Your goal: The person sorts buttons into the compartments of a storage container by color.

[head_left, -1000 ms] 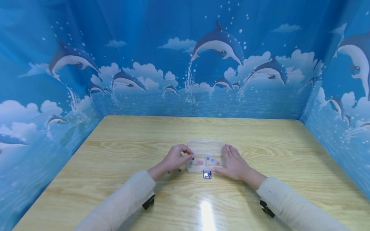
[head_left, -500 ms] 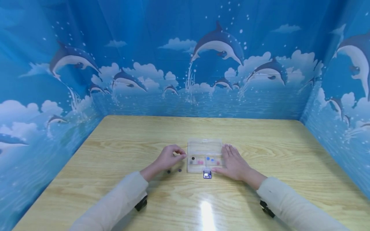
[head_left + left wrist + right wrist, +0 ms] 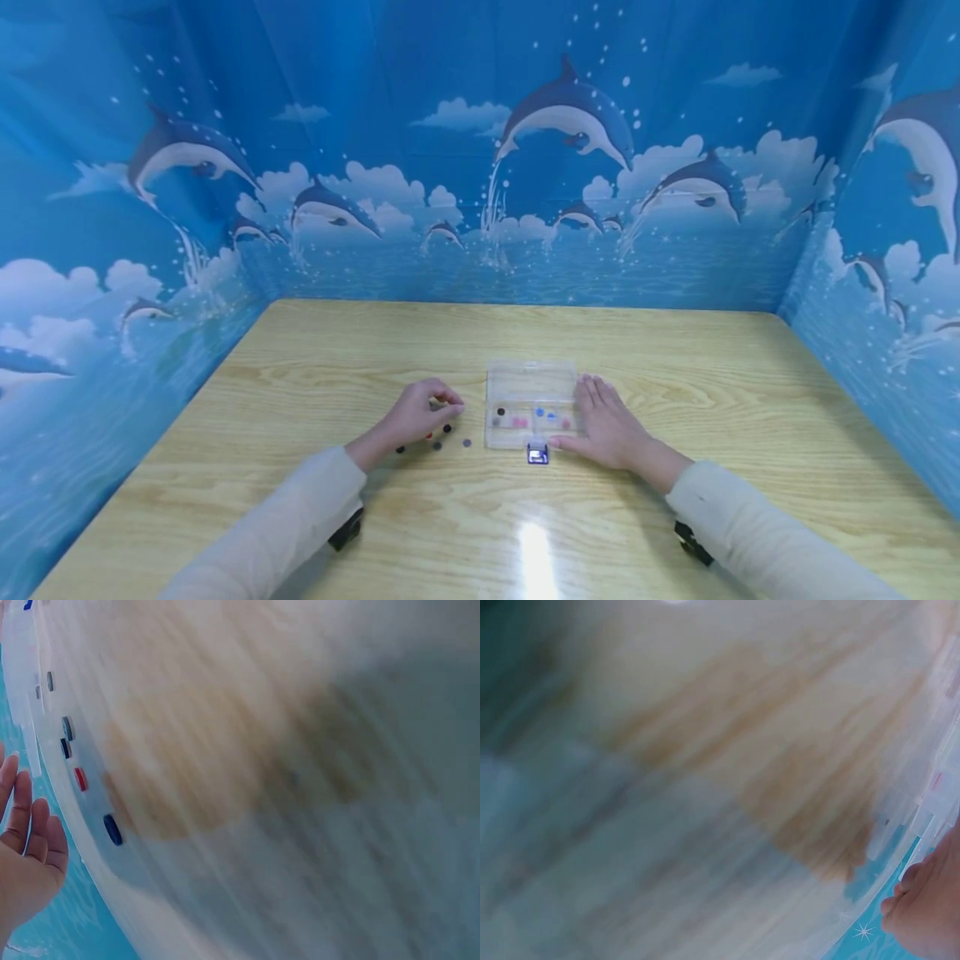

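A clear plastic compartment box [image 3: 512,442] lies with its lid [image 3: 531,382] folded back. Inside are small pieces: a black disc [image 3: 501,412], pink pieces [image 3: 520,422] on the left, blue ones [image 3: 541,412] on the right. Fingers outstretched, my right hand [image 3: 611,429] rests along the box's right side, thumb at the front edge. My left hand [image 3: 420,412] hovers left of the box over loose small discs, fingers loosely bent, nothing visible in them. Close by lie a black disc [image 3: 447,428], a red disc [image 3: 81,779] and a dark disc [image 3: 112,829].
A blue clasp [image 3: 537,453] sticks out at the box's front. Grey discs [image 3: 467,443] lie on the wooden table [image 3: 360,342] between my left hand and the box. A dolphin-print curtain [image 3: 420,150] encloses the table's back and sides.
My left hand has drawn away leftward from the box, leaving a black disc in its left compartment and uncovering more loose discs. My right hand has stayed put.
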Motion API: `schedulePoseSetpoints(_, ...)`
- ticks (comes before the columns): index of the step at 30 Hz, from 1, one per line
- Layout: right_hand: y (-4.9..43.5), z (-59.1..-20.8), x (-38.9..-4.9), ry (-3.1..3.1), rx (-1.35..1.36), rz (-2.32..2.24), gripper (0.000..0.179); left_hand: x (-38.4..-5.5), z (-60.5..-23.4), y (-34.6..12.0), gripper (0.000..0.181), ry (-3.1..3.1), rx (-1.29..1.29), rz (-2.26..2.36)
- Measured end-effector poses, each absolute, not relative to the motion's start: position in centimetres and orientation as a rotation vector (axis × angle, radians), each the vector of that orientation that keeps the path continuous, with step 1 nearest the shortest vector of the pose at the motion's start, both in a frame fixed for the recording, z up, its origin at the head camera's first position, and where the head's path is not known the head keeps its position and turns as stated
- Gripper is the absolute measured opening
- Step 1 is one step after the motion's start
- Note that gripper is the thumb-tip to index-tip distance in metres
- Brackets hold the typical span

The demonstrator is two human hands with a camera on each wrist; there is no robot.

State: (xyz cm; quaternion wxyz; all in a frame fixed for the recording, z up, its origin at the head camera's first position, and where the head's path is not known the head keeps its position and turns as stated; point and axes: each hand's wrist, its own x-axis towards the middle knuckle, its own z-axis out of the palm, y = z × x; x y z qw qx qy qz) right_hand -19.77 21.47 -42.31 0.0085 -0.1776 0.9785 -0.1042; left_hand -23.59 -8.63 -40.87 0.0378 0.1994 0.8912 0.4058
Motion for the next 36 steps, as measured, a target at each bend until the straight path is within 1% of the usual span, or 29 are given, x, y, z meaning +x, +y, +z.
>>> schedulePoseSetpoints(7, 21.5, -42.3, -19.7, 3.054, -0.558, -0.333, 0.098, -23.5, -41.3, -10.0, 0.010, 2.738, 0.706, 1.212)
schedulePoseSetpoints(16, 21.4, -42.3, -19.7, 3.051, -0.550, -0.328, 0.098, -23.1, -41.7, -11.6, 0.008, 2.771, 0.665, 1.149)
schedulePoseSetpoints(19, 21.4, -42.3, -19.6, 3.052, -0.553, -0.328, 0.098, -23.0, -41.8, -12.0, 0.007, 2.793, 0.699, 1.113)
schedulePoseSetpoints(25, 21.4, -42.2, -19.6, 3.050, -0.556, -0.328, 0.098, -22.8, -41.8, -12.6, 0.007, 2.828, 0.801, 1.019)
schedulePoseSetpoints(36, 21.4, -42.2, -19.6, 3.042, -0.536, -0.341, 0.098, -22.8, -42.3, -13.0, 0.007, 2.896, 0.840, 0.925)
